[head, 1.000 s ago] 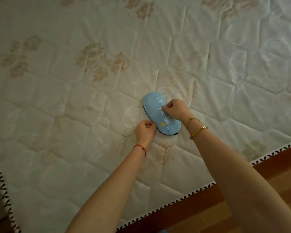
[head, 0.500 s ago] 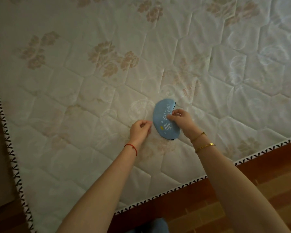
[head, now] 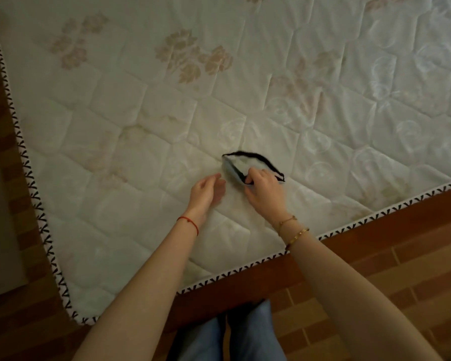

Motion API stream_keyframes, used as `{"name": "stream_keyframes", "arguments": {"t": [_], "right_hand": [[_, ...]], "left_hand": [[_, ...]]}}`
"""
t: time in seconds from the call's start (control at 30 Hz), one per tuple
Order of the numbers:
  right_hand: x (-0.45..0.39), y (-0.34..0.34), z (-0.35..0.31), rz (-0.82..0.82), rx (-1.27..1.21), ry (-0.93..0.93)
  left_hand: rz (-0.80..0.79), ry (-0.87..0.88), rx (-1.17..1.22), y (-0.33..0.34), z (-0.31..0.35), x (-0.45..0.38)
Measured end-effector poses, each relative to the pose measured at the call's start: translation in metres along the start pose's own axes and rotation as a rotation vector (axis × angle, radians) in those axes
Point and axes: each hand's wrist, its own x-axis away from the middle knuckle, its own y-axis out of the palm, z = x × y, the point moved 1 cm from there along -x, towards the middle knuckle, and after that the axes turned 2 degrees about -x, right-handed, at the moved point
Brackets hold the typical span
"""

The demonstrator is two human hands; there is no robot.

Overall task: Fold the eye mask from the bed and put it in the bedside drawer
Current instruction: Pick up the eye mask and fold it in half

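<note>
While no writing reads, right hand (head: 264,190) pinching folded eye mask (head: 241,166) on mattress (head: 141,126); left hand (head: 206,191) open.

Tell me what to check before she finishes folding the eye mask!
1. Right hand has hold of the eye mask: ok.
2. Mask folded flat: not ok, its black-edged halves gape open, pale lining showing.
3. Left hand free to press the fold: ok, it is open beside the mask, not touching it.
4. Mask resting on the mattress, away from its edge: ok.
5. Strap tucked in: cannot tell.
6. Drawer open and ready: cannot tell, it is out of view.
</note>
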Motion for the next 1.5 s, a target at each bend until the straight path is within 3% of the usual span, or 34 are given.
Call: {"name": "stream_keyframes", "arguments": {"t": [0.1,0.27,0.6,0.93,1.23,1.37,1.5], "right_hand": [[0.032,0.028,-0.005,-0.029,0.061,-0.005],[0.073,0.056,-0.004,-0.039,0.054,0.032],[0.078,0.044,0.002,0.144,0.037,0.196],[0.077,0.036,0.012,0.330,0.178,0.298],[0.051,0.098,-0.040,-0.125,0.220,-0.072],[0.057,0.117,-0.041,-0.184,0.257,-0.064],[0.071,0.111,-0.018,-0.142,0.339,-0.010]], "left_hand": [[0.026,-0.081,0.026,-0.022,-0.021,0.005],[-0.060,-0.132,0.070,-0.042,-0.044,0.015],[-0.059,0.038,-0.223,-0.050,-0.048,0.007],[0.100,0.267,-0.552,-0.038,-0.031,-0.004],[0.185,0.262,-0.584,-0.057,-0.047,-0.007],[0.225,0.201,-0.517,-0.069,-0.055,-0.009],[0.241,0.201,-0.475,-0.072,-0.061,-0.007]]}}
